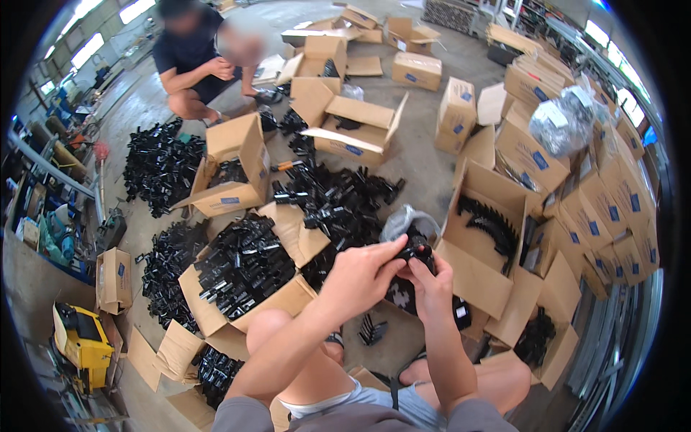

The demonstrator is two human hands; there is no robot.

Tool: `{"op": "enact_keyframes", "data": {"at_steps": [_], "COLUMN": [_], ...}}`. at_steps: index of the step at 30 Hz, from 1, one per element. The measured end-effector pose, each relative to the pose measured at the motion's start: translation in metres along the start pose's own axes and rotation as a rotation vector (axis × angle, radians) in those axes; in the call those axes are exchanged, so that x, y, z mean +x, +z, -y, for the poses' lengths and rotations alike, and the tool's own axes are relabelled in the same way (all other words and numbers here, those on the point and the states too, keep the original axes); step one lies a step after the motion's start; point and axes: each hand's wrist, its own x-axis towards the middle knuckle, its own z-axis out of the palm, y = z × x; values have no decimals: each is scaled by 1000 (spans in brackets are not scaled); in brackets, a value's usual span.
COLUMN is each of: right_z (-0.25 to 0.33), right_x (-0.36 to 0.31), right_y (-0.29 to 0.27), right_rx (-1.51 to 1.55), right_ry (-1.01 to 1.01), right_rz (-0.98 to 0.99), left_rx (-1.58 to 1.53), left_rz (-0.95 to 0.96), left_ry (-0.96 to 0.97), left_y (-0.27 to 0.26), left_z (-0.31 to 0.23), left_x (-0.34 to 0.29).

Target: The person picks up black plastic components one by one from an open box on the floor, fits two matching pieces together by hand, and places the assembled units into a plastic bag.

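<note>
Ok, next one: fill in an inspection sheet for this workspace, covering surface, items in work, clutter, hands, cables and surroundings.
Surface: concrete floor, largely covered by boxes and parts.
Items in work: small black part, something red showing at it.
Clutter: heap of loose black parts; open cardboard box with a comb-like black row inside.
Hands: left hand and right hand both grip the small black part.
Cables: nothing seen clearly.
Surroundings: crouching co-worker; stacked cardboard boxes; yellow case.
</note>
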Motion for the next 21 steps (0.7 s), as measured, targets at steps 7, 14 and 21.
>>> {"op": "enact_keyframes", "data": {"at_steps": [7,14,21], "right_z": [39,31,-192], "right_x": [18,35,56], "right_y": [8,-21,-198], "right_rx": [-229,-185,-1493], "right_ry": [164,60,371], "right_rz": [59,-8,-26], "left_rx": [-5,-1159,-1502], "left_rz": [-48,25,2], "left_ry": [-132,-628,-581], "left_y": [12,-3,9], "left_z": [13,27,21], "left_x": [4,2,3]}}
